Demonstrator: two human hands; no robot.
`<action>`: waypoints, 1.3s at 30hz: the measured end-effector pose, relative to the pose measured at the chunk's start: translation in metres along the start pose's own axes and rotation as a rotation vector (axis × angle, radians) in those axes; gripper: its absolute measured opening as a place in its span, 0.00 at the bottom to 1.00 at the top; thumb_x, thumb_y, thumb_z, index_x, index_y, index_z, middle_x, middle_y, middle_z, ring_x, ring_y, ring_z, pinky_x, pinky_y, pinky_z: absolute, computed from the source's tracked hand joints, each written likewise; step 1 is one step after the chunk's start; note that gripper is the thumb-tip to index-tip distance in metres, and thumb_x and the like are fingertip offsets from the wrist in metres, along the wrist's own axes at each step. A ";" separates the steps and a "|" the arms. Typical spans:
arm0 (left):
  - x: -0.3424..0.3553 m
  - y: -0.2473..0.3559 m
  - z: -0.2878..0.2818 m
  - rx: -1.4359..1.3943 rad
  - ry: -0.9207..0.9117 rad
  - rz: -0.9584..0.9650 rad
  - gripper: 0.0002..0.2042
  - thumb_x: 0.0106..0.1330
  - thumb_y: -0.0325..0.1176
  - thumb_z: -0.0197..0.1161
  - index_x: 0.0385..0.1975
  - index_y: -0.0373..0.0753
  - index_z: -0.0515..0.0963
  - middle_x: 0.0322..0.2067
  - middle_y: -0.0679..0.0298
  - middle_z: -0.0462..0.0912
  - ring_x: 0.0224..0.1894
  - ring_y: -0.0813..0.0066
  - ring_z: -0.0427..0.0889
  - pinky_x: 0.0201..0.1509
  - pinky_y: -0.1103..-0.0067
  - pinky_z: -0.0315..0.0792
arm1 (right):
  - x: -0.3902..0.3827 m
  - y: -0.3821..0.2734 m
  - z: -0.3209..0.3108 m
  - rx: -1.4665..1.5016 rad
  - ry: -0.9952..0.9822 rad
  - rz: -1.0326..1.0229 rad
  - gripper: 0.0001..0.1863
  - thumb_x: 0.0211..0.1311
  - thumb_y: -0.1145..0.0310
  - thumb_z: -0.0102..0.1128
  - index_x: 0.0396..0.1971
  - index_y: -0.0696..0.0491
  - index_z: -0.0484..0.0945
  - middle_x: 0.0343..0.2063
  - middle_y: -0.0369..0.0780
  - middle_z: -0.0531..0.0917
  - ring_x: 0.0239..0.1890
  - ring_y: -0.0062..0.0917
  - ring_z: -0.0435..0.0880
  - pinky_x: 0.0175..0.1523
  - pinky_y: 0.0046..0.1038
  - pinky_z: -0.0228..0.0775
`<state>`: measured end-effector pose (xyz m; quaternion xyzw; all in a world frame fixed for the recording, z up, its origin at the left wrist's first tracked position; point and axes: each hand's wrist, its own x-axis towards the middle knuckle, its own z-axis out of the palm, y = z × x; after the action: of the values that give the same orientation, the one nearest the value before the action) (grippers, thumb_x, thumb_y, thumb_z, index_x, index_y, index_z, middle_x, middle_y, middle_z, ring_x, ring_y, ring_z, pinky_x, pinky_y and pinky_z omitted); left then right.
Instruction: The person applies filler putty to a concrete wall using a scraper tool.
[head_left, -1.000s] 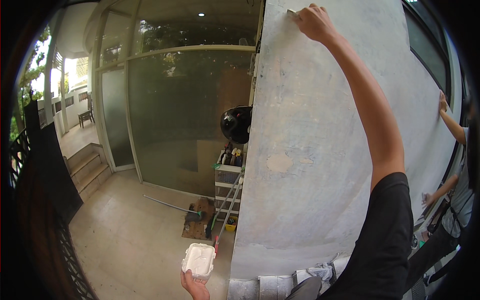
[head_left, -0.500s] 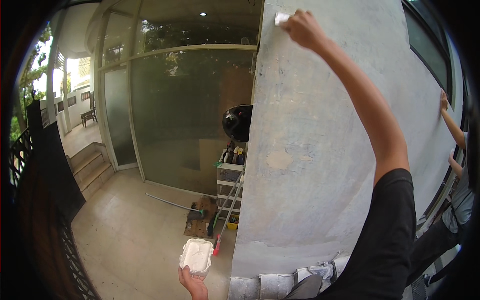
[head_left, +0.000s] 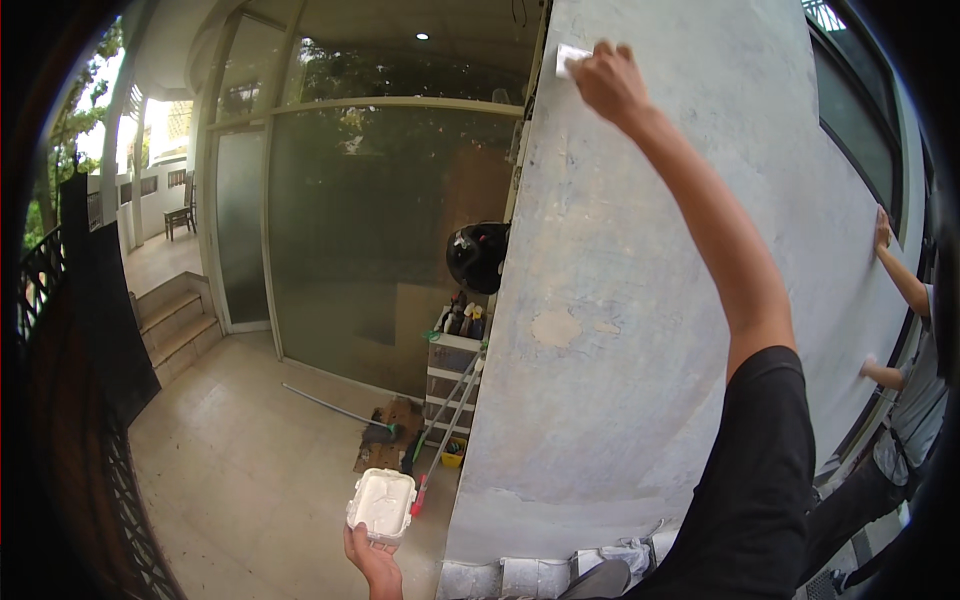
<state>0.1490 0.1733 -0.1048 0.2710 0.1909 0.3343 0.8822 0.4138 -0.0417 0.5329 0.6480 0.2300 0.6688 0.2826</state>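
My left hand (head_left: 374, 562) is closed around the lower edge of a white plastic tub (head_left: 383, 507), held up with its top open and white paste inside. High on the grey-white wall (head_left: 640, 330), near its left edge, my right hand (head_left: 610, 85) grips a flat pale scraper (head_left: 570, 60). The blade lies against or very close to the wall; its handle is hidden in my fingers. Lower down, a cream-coloured filled patch (head_left: 556, 327) shows on the wall.
A co-worker (head_left: 915, 370) stands at the right, hands at the wall. Left of the wall are a shelf rack (head_left: 450, 385), a black helmet (head_left: 476, 257), a broom (head_left: 340, 408) and long poles. Steps (head_left: 178, 325) rise farther left. White blocks (head_left: 525, 577) line the wall's foot.
My right hand and the scraper sit slightly lower in the picture. The view has shifted a little. The co-worker's lower hand has moved down and left along the wall.
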 end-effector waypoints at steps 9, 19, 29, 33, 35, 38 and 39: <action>-0.007 -0.005 0.000 0.030 0.004 -0.045 0.27 0.62 0.39 0.55 0.62 0.40 0.62 0.57 0.49 0.69 0.55 0.47 0.75 0.47 0.56 0.76 | -0.115 -0.080 0.015 0.304 0.184 -0.300 0.07 0.50 0.77 0.55 0.29 0.54 0.79 0.27 0.40 0.82 0.41 0.29 0.77 0.49 0.32 0.63; -0.015 -0.008 0.010 0.032 -0.009 -0.051 0.27 0.62 0.38 0.55 0.62 0.39 0.62 0.56 0.49 0.70 0.53 0.48 0.76 0.47 0.57 0.77 | -0.018 0.006 0.005 0.098 0.241 0.004 0.08 0.56 0.76 0.54 0.29 0.52 0.83 0.30 0.39 0.86 0.42 0.31 0.78 0.52 0.35 0.64; -0.021 -0.011 0.015 0.040 -0.004 -0.076 0.27 0.62 0.37 0.55 0.61 0.37 0.63 0.56 0.50 0.70 0.53 0.48 0.76 0.47 0.58 0.78 | -0.227 -0.173 -0.022 0.322 -0.068 -0.429 0.05 0.42 0.72 0.58 0.16 0.57 0.77 0.21 0.38 0.78 0.34 0.30 0.73 0.43 0.31 0.64; -0.020 -0.007 0.008 0.059 -0.004 -0.060 0.27 0.62 0.37 0.55 0.61 0.37 0.63 0.56 0.50 0.70 0.54 0.48 0.75 0.48 0.57 0.78 | -0.181 -0.154 -0.043 0.559 -0.150 -0.221 0.04 0.49 0.72 0.56 0.21 0.55 0.78 0.17 0.39 0.78 0.32 0.31 0.73 0.40 0.33 0.61; -0.018 -0.010 0.007 0.063 -0.010 -0.058 0.26 0.62 0.38 0.55 0.61 0.38 0.63 0.56 0.50 0.70 0.54 0.48 0.75 0.48 0.57 0.77 | -0.147 -0.124 -0.044 0.521 -0.016 -0.128 0.11 0.60 0.72 0.53 0.19 0.55 0.79 0.16 0.41 0.77 0.29 0.31 0.73 0.38 0.36 0.63; -0.016 -0.018 0.005 0.064 0.003 -0.057 0.26 0.62 0.39 0.54 0.61 0.38 0.63 0.56 0.50 0.70 0.55 0.49 0.75 0.49 0.57 0.77 | -0.110 -0.071 -0.046 0.508 0.254 0.007 0.18 0.62 0.66 0.59 0.14 0.58 0.79 0.14 0.47 0.78 0.22 0.37 0.76 0.31 0.37 0.68; -0.015 -0.018 0.005 0.061 0.019 -0.061 0.26 0.62 0.40 0.54 0.61 0.39 0.63 0.56 0.50 0.70 0.55 0.49 0.75 0.49 0.57 0.76 | -0.105 -0.049 -0.044 0.535 0.310 0.084 0.20 0.62 0.64 0.60 0.13 0.61 0.78 0.16 0.50 0.78 0.21 0.41 0.77 0.31 0.38 0.70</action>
<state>0.1500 0.1493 -0.1093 0.2885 0.2177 0.3037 0.8815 0.3743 -0.0744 0.4198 0.5988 0.4113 0.6863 0.0358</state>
